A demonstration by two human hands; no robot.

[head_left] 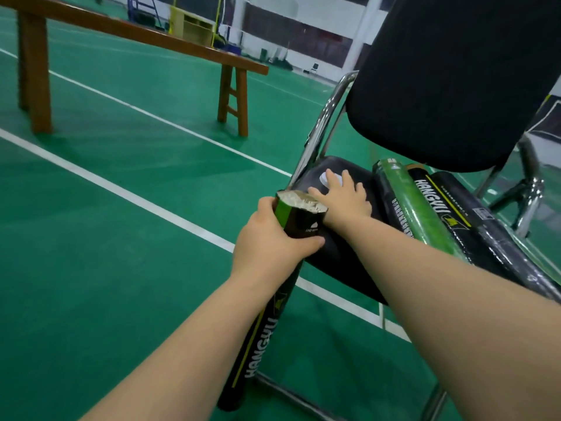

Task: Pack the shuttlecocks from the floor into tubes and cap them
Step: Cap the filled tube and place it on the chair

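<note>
Our left hand [267, 238] wraps around the upper end of the tube [258, 335]. It holds the tube roughly upright beside the chair, so the open mouth, packed with shuttlecocks [303, 203], faces up ready for closing. Our right hand [346, 199] stretches across palm down, fingers spread over the white cap [328, 177] on the chair seat [343, 259], not visibly closed on it. Two more tubes [425, 208] lie farther along the seat.

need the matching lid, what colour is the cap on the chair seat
White; the cap sits by the right hand, head view.
</note>
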